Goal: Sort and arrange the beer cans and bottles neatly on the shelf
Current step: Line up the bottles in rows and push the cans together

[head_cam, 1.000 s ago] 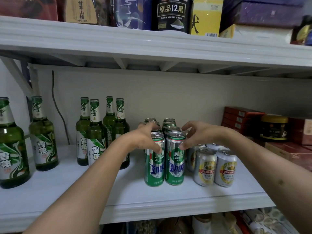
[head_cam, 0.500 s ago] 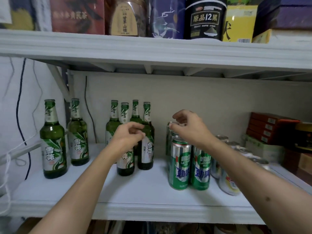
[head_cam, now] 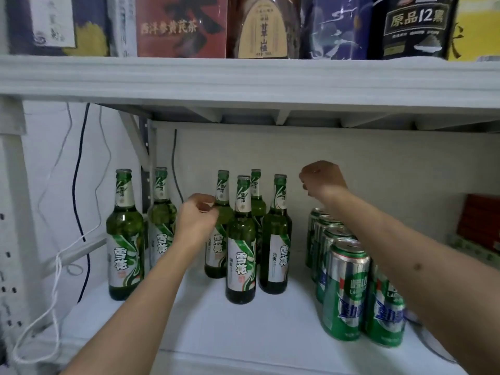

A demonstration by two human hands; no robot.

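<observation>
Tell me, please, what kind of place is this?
Probably a small shop or its stockroom: white shelf with matching green beer bottles, rows of green cans, and packaged tea boxes above.

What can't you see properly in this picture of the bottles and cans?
All in the head view:
- Back green cans: the right forearm covers them, so the count is unclear.
- Right hand: seen from behind, its curled fingers are hidden.
- Left hand: whether it touches the bottle behind it is unclear.
- Red boxes: cut off by the right edge.
- Top-shelf packages: cut off by the upper edge.
</observation>
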